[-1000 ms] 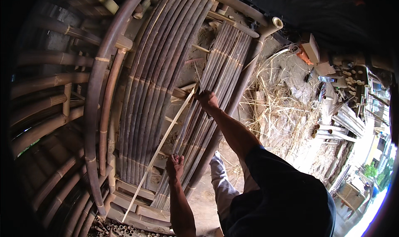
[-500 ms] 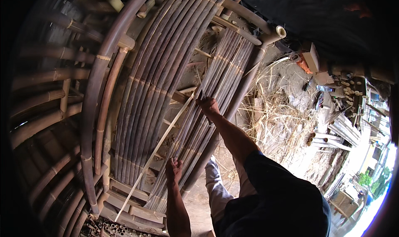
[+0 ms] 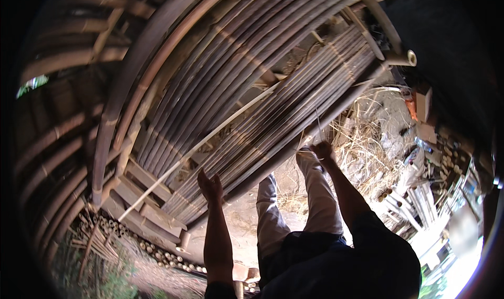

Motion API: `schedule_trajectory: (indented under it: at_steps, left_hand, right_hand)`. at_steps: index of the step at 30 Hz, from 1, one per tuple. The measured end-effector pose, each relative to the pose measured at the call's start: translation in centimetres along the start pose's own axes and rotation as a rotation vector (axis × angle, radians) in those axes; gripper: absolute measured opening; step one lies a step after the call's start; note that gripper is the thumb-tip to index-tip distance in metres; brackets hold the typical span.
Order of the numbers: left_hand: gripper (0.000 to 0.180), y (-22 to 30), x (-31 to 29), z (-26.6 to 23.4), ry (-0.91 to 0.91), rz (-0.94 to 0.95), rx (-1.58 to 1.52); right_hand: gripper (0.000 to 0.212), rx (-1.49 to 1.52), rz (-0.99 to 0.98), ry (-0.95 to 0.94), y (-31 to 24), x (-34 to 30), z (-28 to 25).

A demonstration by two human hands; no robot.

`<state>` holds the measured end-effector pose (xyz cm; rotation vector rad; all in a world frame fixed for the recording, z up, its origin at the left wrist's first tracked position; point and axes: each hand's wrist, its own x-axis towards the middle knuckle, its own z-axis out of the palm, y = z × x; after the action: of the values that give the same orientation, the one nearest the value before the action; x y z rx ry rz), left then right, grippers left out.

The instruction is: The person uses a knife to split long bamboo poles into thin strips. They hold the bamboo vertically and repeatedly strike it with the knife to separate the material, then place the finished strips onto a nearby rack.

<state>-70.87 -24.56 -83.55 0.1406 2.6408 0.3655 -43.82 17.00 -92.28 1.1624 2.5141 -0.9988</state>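
My left hand (image 3: 211, 187) is raised beside the near edge of the narrow row of dark bamboo slats (image 3: 247, 141). Its fingers are loosely apart and nothing shows in them. Off the row's right side, above my right knee, my right hand (image 3: 323, 151) is closed on a thin, pointed, stick-like tool (image 3: 319, 123); blur hides its exact kind. Small pale shreds show by those fingers. A long pale bamboo strip (image 3: 197, 148) lies slantwise between the narrow row and the wider, curved panel of slats (image 3: 210, 84). A thick dark pole (image 3: 273, 165) borders the narrow row.
Curved bamboo poles (image 3: 113, 110) rise on the left. Cut bamboo ends (image 3: 105, 228) are stacked at the lower left. Loose shavings (image 3: 367, 126) litter the ground right of my legs. More bamboo lengths (image 3: 409, 204) and a cardboard box (image 3: 423, 104) lie further right.
My right hand has drawn back from the slats toward my knee, the thin tool still in it. My left hand has lifted slightly off the slats and loosened. The view has turned.
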Motion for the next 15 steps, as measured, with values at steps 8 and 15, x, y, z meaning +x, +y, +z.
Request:
schedule_trajectory:
  at_steps: [8, 15]
  left_hand:
    - [0.075, -9.3, 1.9, -0.9, -0.198, -0.006, 0.185]
    - [0.094, -8.3, -0.8, -0.9, -0.503, -0.120, 0.348]
  right_hand:
    - [0.041, -0.110, 0.524, -0.279, 4.2, -21.6, -5.0]
    - [0.082, 0.009, 0.937, -0.205, -1.6, -30.5, -1.6]
